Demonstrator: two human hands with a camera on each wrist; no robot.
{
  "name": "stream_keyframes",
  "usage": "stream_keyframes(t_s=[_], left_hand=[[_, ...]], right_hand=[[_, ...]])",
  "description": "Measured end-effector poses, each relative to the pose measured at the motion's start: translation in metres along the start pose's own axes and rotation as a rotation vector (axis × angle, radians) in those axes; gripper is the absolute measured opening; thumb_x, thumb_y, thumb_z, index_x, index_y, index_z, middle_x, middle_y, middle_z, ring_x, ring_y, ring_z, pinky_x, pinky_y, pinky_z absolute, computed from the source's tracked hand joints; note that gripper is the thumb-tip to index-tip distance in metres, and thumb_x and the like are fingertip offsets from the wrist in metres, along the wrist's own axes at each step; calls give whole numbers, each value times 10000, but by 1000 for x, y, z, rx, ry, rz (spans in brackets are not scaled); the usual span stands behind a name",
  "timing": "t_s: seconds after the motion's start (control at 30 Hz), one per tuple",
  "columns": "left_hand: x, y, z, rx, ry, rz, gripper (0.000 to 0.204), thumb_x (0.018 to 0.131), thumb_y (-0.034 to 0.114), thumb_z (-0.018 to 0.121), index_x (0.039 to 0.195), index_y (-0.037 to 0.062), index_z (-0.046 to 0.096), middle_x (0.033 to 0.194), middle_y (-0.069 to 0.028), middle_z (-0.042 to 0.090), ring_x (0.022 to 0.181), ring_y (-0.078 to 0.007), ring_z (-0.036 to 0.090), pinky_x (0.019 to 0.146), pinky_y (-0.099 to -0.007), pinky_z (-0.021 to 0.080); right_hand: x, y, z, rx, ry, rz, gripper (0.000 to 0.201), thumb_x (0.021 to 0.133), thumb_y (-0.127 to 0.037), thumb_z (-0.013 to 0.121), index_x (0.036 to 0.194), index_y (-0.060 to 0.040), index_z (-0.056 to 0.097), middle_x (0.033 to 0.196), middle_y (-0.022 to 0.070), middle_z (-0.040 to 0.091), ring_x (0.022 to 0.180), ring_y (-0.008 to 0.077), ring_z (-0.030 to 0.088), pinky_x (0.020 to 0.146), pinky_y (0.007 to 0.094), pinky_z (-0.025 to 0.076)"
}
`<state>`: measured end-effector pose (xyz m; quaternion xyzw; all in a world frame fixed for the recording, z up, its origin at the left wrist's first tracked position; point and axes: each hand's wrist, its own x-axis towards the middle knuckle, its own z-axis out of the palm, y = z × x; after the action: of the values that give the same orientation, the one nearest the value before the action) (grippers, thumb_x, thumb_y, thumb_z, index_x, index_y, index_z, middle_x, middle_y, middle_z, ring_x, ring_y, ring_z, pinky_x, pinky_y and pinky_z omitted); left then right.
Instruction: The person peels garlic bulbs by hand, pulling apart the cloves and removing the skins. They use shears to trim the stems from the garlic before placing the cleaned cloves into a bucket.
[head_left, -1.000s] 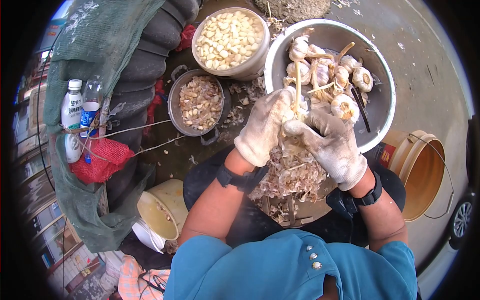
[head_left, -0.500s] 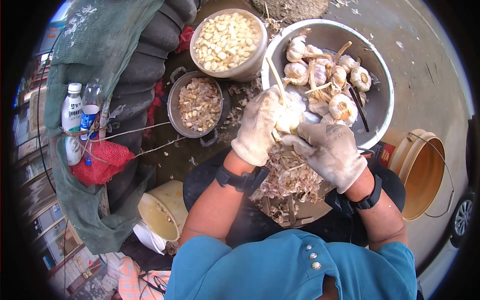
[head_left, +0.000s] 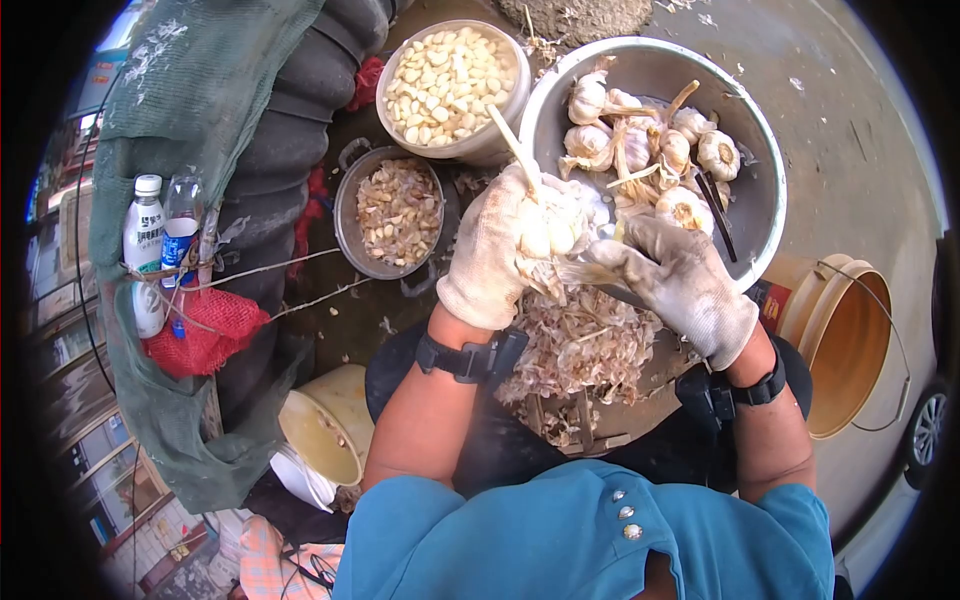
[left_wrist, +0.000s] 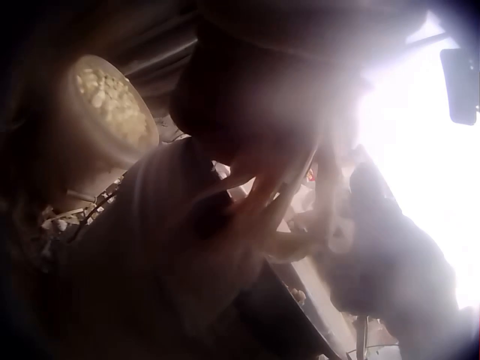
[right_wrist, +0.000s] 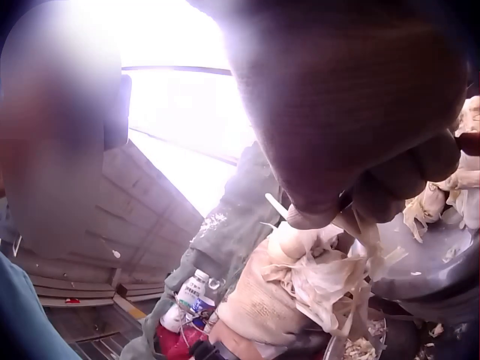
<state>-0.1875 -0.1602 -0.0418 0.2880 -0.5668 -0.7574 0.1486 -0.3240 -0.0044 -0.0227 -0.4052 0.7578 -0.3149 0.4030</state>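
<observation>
My left hand (head_left: pixel 490 255), in a soiled pale knit glove, grips a garlic bulb (head_left: pixel 548 225). The bulb's long dry stem (head_left: pixel 512 145) sticks up past the thumb side, and white cloves show through torn skin. My gloved right hand (head_left: pixel 690 285) is just to the right, thumb and fingers pinching a strip of papery garlic skin (head_left: pixel 588 272) that stretches from the bulb. In the right wrist view, loose skin (right_wrist: pixel 330 281) hangs off the bulb below the curled right fingers. Glare and blur hide most of the grip in the left wrist view.
Whole garlic bulbs and a dark stick lie in a metal basin (head_left: pixel 765 215). Left of it stand a tub of peeled cloves (head_left: pixel 450 85) and a pot of cloves and skins (head_left: pixel 400 215). Garlic skins (head_left: pixel 580 345) pile beneath my hands. A yellowish bucket (head_left: pixel 840 350) lies tipped at right.
The left hand has turned the bulb leftward, so its stem tilts left. The right hand has drawn away to the right, with a strip of skin stretched between the hands.
</observation>
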Motion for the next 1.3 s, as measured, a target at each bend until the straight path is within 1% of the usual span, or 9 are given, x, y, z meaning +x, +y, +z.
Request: stream_keyframes(t_s=[0.07,0.13,0.43,0.5,0.8,0.87,0.97,1.03,1.3], left_hand=[[0,1,0,-266,-4,-80,252,967,174,526,1107,-35,537,1049,-158,647,888,-221,666,731,-301,559],[0,1,-5,-320,-75,-193,333,1005,264,463,1104,-39,561,1011,-146,668,858,-185,661,726,-271,542],[-6,12,9,-193,-58,-273,403,1036,371,424,1026,17,616,816,-28,635,639,-67,566,550,-193,444],[-6,14,8,-205,-86,-283,395,1034,371,433,1035,21,616,816,-24,634,630,-60,557,540,-189,430],[-5,10,7,-253,-122,-351,409,1019,374,468,1025,-2,628,824,-41,648,611,-66,558,523,-195,430],[-5,10,8,-156,-76,-326,462,1020,386,447,1030,-39,628,820,-68,650,590,-82,552,506,-197,426],[-1,2,2,345,-225,46,461,1019,404,448,995,-8,651,812,-42,653,666,-94,590,592,-219,464],[-3,1,2,307,-164,-173,471,1019,419,440,980,5,661,808,-30,653,722,-95,600,669,-231,477],[-6,4,6,-29,-75,-289,436,1019,372,437,978,-2,658,834,-49,659,740,-109,610,687,-243,496]], right_hand=[[-4,-7,-7,224,6,3,388,970,-302,604,1175,27,612,880,27,632,811,93,554,747,264,486],[-6,-12,-9,473,18,14,316,970,-272,559,1178,-52,648,991,183,660,885,296,621,816,373,490],[-8,-4,-3,96,-39,-133,320,992,-265,494,1230,-108,637,1170,197,632,1058,340,595,990,419,412],[-9,-13,-7,158,-51,-116,335,990,-284,543,1124,10,632,992,125,639,883,174,567,830,334,467],[-7,-14,-5,211,-100,-6,336,976,-284,543,1178,-41,656,990,174,702,848,263,665,858,365,501],[-7,-14,0,336,-118,43,350,969,-298,567,1175,-29,656,956,155,709,804,201,656,811,339,510],[-5,-13,4,457,-159,103,386,948,-326,616,1175,-15,654,899,115,716,757,103,627,750,298,516],[-4,-10,6,453,-184,115,408,936,-339,639,1178,-12,653,877,94,716,754,68,606,735,284,513],[-5,-13,8,445,-157,86,434,892,-349,684,1109,26,675,895,121,721,757,92,612,704,301,517]])
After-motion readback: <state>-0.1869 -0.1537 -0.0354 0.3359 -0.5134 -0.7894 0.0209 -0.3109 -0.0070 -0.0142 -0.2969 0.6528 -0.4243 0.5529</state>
